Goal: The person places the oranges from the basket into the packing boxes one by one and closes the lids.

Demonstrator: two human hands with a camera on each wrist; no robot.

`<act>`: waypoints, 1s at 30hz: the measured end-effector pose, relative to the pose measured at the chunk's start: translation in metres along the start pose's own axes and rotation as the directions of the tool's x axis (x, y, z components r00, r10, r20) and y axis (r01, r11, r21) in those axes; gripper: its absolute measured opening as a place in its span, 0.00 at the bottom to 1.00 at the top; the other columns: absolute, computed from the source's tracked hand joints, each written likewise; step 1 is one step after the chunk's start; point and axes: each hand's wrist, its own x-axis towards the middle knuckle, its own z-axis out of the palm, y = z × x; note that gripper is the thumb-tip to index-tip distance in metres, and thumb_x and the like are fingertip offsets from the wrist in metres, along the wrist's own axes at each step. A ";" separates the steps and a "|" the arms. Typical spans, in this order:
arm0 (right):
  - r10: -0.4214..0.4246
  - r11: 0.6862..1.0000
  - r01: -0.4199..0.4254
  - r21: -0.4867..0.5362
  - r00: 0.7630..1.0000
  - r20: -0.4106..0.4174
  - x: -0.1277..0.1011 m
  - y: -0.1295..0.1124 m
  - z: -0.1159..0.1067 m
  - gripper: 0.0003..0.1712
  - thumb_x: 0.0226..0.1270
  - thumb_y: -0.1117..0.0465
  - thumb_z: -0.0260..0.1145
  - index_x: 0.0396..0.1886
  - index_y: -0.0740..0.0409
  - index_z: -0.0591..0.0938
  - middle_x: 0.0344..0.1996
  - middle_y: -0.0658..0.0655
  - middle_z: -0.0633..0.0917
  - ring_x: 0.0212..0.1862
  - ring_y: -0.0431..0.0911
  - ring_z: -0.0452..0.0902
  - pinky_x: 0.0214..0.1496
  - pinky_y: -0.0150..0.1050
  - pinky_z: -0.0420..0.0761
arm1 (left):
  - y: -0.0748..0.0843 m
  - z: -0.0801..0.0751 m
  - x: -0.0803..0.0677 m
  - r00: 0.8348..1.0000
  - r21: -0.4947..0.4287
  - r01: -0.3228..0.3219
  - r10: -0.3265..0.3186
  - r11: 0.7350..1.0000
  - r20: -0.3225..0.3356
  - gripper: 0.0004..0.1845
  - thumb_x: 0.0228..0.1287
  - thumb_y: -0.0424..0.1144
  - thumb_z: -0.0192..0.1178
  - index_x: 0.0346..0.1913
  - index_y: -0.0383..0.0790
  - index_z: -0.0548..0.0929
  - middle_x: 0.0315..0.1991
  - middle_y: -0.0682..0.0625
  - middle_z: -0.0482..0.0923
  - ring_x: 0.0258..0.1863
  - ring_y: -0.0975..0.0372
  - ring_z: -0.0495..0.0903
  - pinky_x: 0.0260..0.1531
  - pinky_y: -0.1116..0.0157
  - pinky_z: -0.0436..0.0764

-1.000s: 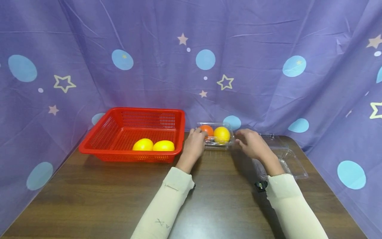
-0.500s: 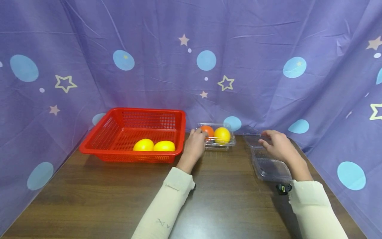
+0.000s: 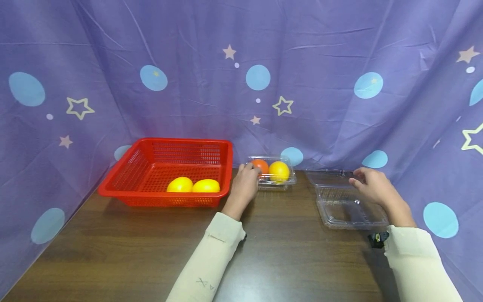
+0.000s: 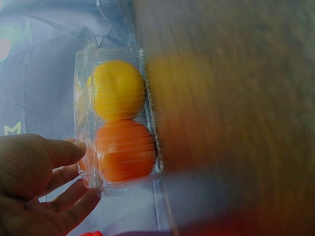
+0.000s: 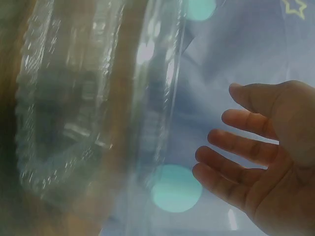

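From above: left hand [image 3: 244, 183] touching closed clamshell [image 3: 272, 172] at its left end, long axis running rightward away from fingertips; right hand [image 3: 371, 184] over empty open clamshell [image 3: 345, 201] — fingers relaxed. Left wrist: fingers [image 4: 66, 152] loosely spread against the end wall. Right wrist: fingers [image 5: 246, 147] spread, gripping nothing.

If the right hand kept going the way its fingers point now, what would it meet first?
Probably the open clear clamshell box: the right hand points left over its far lid. Whether it touches already is unclear.

Glossy clear plastic box [image 3: 272, 173], dark wood table [image 3: 286, 251].
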 end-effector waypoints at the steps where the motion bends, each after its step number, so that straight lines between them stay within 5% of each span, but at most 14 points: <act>1: 0.001 1.000 -0.001 0.003 1.000 0.001 0.000 0.004 0.000 0.22 0.74 0.58 0.64 0.52 0.76 0.79 0.42 0.75 0.86 0.46 0.70 0.82 0.51 0.66 0.77 | 0.000 0.000 0.000 1.000 0.001 0.003 -0.003 1.000 0.004 0.12 0.67 0.29 0.62 0.49 0.45 0.90 0.48 0.44 0.82 0.44 0.50 0.76 0.38 0.56 0.84; 11: 0.151 0.988 -0.146 -0.040 0.976 0.156 0.000 0.029 -0.002 0.35 0.80 0.48 0.55 0.58 0.83 0.71 0.48 0.83 0.79 0.53 0.81 0.72 0.55 0.71 0.72 | 0.000 0.000 0.000 1.000 0.011 0.010 -0.010 1.000 0.017 0.10 0.68 0.31 0.63 0.46 0.45 0.90 0.47 0.45 0.82 0.45 0.50 0.76 0.41 0.56 0.83; 14: 0.220 0.975 -0.221 -0.020 0.957 0.191 0.000 0.035 0.000 0.39 0.82 0.42 0.49 0.53 0.82 0.74 0.48 0.84 0.79 0.52 0.80 0.74 0.53 0.69 0.74 | 0.000 -0.001 0.000 1.000 0.007 0.009 -0.009 1.000 0.015 0.10 0.68 0.31 0.63 0.47 0.44 0.90 0.47 0.44 0.82 0.45 0.50 0.76 0.41 0.56 0.83; 17: 0.307 0.944 -0.326 0.053 0.926 0.221 0.000 0.040 0.004 0.40 0.81 0.39 0.46 0.40 0.77 0.79 0.38 0.78 0.81 0.42 0.70 0.80 0.46 0.59 0.79 | 0.000 -0.001 0.001 1.000 0.006 0.012 -0.012 1.000 0.021 0.11 0.68 0.31 0.62 0.48 0.44 0.90 0.48 0.44 0.82 0.45 0.50 0.76 0.42 0.56 0.83; 22: 0.392 0.839 -0.479 0.260 0.862 0.323 0.001 0.044 0.013 0.34 0.82 0.40 0.46 0.24 0.63 0.74 0.20 0.55 0.74 0.24 0.46 0.76 0.32 0.41 0.79 | 0.000 -0.001 0.001 1.000 0.010 0.013 -0.014 1.000 0.022 0.11 0.69 0.31 0.62 0.48 0.44 0.90 0.48 0.44 0.82 0.45 0.50 0.76 0.42 0.56 0.83; 26: 0.416 0.706 -0.571 0.420 0.814 0.406 0.001 0.046 0.020 0.30 0.82 0.44 0.48 0.37 0.70 0.73 0.18 0.47 0.74 0.21 0.39 0.74 0.29 0.36 0.82 | 0.000 0.000 0.001 1.000 0.008 0.007 -0.007 1.000 0.016 0.10 0.68 0.31 0.62 0.47 0.44 0.90 0.48 0.44 0.82 0.45 0.50 0.76 0.42 0.56 0.83; 30: 0.438 0.610 -0.621 0.492 0.782 0.444 0.002 0.048 0.025 0.31 0.82 0.46 0.50 0.52 0.76 0.70 0.22 0.49 0.78 0.23 0.37 0.80 0.33 0.36 0.86 | 0.000 -0.001 0.000 1.000 0.001 0.009 -0.009 1.000 0.015 0.10 0.68 0.31 0.62 0.47 0.43 0.90 0.48 0.44 0.82 0.45 0.49 0.76 0.42 0.56 0.83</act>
